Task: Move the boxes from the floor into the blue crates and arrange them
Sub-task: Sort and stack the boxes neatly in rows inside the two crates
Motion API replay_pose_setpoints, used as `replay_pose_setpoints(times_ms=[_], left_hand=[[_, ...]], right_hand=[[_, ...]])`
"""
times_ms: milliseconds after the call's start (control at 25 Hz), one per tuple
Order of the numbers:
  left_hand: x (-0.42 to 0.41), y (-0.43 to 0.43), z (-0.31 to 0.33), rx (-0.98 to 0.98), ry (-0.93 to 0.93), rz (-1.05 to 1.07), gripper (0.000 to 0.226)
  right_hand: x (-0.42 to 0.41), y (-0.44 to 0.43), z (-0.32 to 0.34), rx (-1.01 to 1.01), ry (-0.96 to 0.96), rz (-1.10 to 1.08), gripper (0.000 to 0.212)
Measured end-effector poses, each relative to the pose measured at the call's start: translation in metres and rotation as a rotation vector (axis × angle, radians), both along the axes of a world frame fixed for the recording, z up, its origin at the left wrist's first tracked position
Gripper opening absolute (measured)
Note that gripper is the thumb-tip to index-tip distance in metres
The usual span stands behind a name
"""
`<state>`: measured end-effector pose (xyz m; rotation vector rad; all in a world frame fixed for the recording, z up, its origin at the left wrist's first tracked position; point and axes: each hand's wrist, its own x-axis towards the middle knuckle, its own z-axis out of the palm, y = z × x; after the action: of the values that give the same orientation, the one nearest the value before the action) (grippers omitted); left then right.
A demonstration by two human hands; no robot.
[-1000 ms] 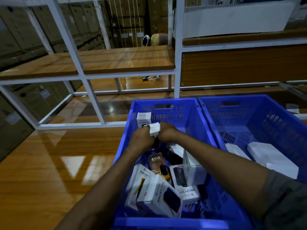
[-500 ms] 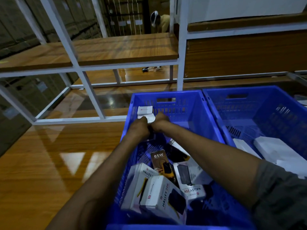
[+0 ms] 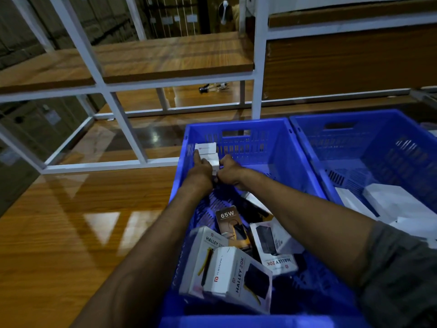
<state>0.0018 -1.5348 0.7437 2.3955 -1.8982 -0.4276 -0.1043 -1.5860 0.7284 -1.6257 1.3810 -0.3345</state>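
Blue plastic forms the left crate (image 3: pixel 260 143), and every place here is given from it. At its far-left corner, against the far wall, a small white box (image 3: pixel 206 147) is stood. A second white box (image 3: pixel 213 162) is held just in front of it; whether the two touch cannot be told. This second box is flanked by both grips. The left grip (image 3: pixel 201 172) is laid at its left side, released rather than clenched, with a straight finger stretched on to the corner box. The right grip (image 3: pixel 230 172) is curled at its right side, where the box appears to be pinched by the thumb. From both grips the box lies ahead, toward the far wall; its long axis is hidden behind the knuckles. The coming move is judged to be a short push into the corner, squared by the left grip, which is nearer the crate's left wall. At the crate's near end, Halley boxes (image 3: pixel 236 273) and a 65W box (image 3: pixel 228 218) are heaped unsorted. A second crate (image 3: pixel 378 143) is set against the crate's right side.
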Motion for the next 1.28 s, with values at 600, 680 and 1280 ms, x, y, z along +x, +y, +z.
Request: replay_pose_setpoints(times_ms=[600, 680, 1280], left_hand=[[-0.004, 0.008, 0.001, 0.109, -0.023, -0.057, 0.094], [-0.005, 0.019, 0.006, 0.058, -0.038, -0.086, 0.094], [-0.013, 0.08, 0.014, 0.142, 0.204, -0.055, 0.037]], right_hand=[[-0.025, 0.061, 0.009, 0.006, 0.574, 0.58, 0.056], [-0.028, 0.062, 0.003, 0.124, 0.499, 0.498, 0.056], [-0.048, 0.049, 0.026, 0.229, -0.094, -0.023, 0.029]])
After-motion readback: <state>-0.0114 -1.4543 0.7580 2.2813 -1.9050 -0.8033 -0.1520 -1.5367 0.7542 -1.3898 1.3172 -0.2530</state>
